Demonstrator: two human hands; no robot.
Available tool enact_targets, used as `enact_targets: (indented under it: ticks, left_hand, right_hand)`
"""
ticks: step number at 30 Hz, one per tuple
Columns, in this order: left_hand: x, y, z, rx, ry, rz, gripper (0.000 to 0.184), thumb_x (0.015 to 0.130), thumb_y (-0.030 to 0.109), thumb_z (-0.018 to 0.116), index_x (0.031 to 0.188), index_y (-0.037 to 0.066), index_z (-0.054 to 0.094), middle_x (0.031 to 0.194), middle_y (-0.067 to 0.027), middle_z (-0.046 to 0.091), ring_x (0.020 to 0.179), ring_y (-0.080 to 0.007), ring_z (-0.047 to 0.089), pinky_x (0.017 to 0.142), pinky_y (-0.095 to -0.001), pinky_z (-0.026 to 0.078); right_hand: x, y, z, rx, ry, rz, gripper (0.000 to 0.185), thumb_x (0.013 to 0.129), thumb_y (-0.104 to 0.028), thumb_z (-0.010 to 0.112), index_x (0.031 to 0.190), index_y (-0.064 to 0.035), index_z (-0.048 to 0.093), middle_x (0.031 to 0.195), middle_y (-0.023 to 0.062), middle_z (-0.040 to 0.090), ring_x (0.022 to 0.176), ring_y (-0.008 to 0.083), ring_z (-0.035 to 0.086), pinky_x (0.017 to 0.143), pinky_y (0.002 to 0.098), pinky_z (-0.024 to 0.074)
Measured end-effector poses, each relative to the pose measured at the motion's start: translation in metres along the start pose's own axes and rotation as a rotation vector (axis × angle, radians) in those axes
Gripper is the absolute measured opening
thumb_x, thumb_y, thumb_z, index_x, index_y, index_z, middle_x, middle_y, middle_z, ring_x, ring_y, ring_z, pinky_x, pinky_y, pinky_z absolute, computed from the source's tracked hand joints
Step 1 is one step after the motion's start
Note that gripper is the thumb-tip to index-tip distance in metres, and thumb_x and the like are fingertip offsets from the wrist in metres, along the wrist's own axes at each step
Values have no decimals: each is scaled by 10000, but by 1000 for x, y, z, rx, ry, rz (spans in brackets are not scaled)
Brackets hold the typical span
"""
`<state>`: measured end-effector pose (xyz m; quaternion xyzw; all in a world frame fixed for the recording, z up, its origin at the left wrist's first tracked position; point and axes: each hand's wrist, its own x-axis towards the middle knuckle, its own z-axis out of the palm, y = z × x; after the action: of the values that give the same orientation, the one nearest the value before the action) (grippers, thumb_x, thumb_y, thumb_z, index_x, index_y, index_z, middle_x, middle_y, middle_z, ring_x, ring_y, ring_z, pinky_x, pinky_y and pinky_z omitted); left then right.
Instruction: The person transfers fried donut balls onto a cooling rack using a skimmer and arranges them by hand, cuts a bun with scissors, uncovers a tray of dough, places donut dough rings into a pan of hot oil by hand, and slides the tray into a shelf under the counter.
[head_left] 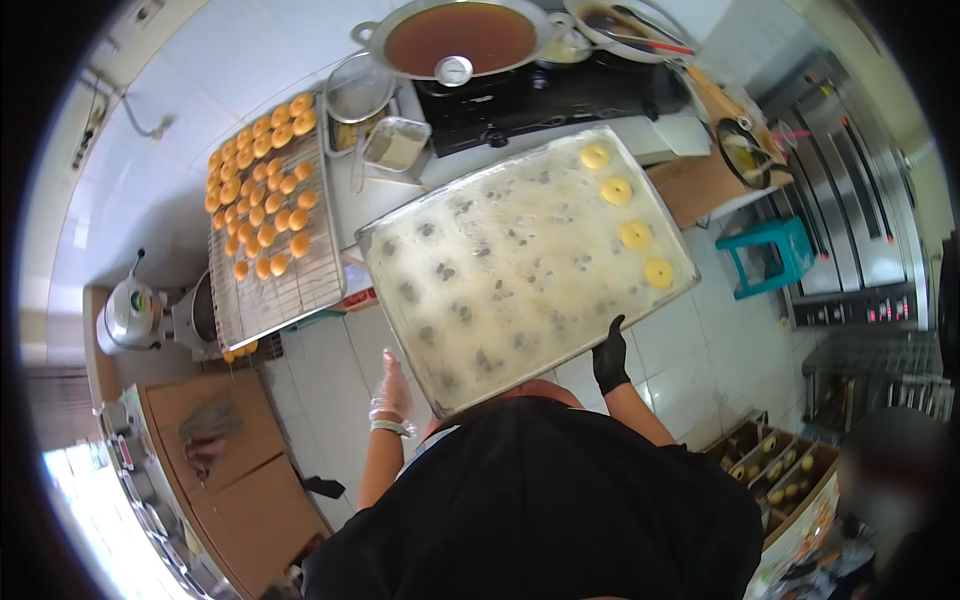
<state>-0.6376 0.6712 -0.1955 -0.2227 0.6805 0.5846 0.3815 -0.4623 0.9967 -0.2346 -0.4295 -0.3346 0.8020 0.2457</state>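
Observation:
A large floured baking tray (520,250) lies slanted in front of me, its far side over the counter and its near edge against my body. Several pale ring-shaped dough pieces (634,236) form a row along its right side; bare dark spots mark the flour elsewhere. My right hand (609,362), in a black glove, grips the near right edge, thumb on the rim and the other fingers hidden below. Beside the near left edge is my left hand (392,390), in a clear plastic glove, open with fingers stretched out and seemingly apart from the tray.
Fried dough pieces (265,205) cover part of a wire rack (290,310) at the left. A wide pan of brown liquid (450,35) with a thermometer (453,70) stands on the black stove (560,100). A teal stool (768,252) and ovens (850,200) are at the right.

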Motion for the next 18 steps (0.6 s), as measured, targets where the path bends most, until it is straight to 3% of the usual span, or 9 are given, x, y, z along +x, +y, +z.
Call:
enact_targets:
  ticks: [1, 4, 5, 9, 11, 12, 14, 16, 18]
  left_hand:
    - [-1, -3, -20, -127, -95, -27, 808, 703, 746, 197, 1330, 296, -42, 1403, -92, 26, 1267, -323, 128, 928, -616, 22]
    - [-22, 4, -42, -546, 17, -282, 762, 762, 677, 214, 1343, 197, 98, 1388, -89, 133, 1266, -228, 184, 1017, -441, 93]
    - [20, -36, -70, -112, 64, -440, 760, 757, 642, 330, 1338, 189, 143, 1386, -77, 151, 1256, -256, 211, 1016, -441, 103]
    - [7, -2, -88, 1478, -318, -259, 708, 736, 494, 498, 1304, 140, 268, 1360, -72, 237, 1233, -275, 257, 1016, -460, 112]
    - [18, 0, -103, 152, -102, -38, 657, 755, 463, 497, 1285, 122, 311, 1339, -71, 284, 1228, -277, 266, 1015, -464, 124]
    - [24, -1, -110, -181, -57, 42, 655, 759, 469, 489, 1287, 127, 305, 1333, -72, 291, 1218, -281, 277, 1004, -462, 142]
    - [44, -29, -129, 375, 248, -88, 651, 767, 480, 473, 1291, 137, 295, 1322, -73, 305, 1198, -290, 299, 983, -459, 179]
    - [49, -57, -137, 952, 312, -330, 648, 775, 492, 457, 1294, 147, 284, 1311, -74, 319, 1178, -298, 321, 961, -456, 215]
    - [49, -62, -140, 437, 280, -324, 644, 783, 504, 441, 1298, 156, 273, 1300, -76, 333, 1157, -307, 343, 940, -452, 252]
  right_hand:
    - [-5, -4, 6, -12, 21, 36, 616, 851, -507, 324, 1097, 46, 436, 1061, 108, 510, 976, 184, 495, 841, 298, 391]
    - [-4, -1, 8, -28, 53, 67, 617, 846, -513, 330, 1091, 43, 440, 1051, 103, 514, 964, 184, 498, 838, 301, 392]
    - [-5, -2, 12, -21, 62, 64, 622, 842, -517, 337, 1092, 43, 438, 1056, 102, 512, 973, 186, 496, 841, 304, 393]
    - [-2, -2, 11, -40, 63, 59, 617, 840, -518, 344, 1095, 36, 437, 1064, 100, 508, 986, 187, 490, 839, 311, 396]
    - [-2, -3, 14, -27, 32, 34, 610, 840, -516, 346, 1094, 31, 439, 1059, 98, 509, 975, 187, 493, 835, 315, 399]
    - [-2, -3, 15, -37, 27, 33, 608, 840, -515, 347, 1092, 30, 440, 1057, 97, 510, 973, 186, 494, 834, 315, 400]
    - [-3, -4, 15, -49, 20, 45, 604, 840, -514, 350, 1090, 28, 443, 1052, 97, 513, 968, 185, 496, 832, 316, 401]
    - [-5, -6, 15, -61, 31, 53, 600, 841, -512, 352, 1088, 27, 445, 1047, 96, 515, 964, 184, 498, 829, 317, 403]
    - [-5, -6, 16, -68, 41, 55, 596, 841, -510, 354, 1085, 25, 447, 1042, 95, 517, 959, 183, 500, 827, 318, 404]
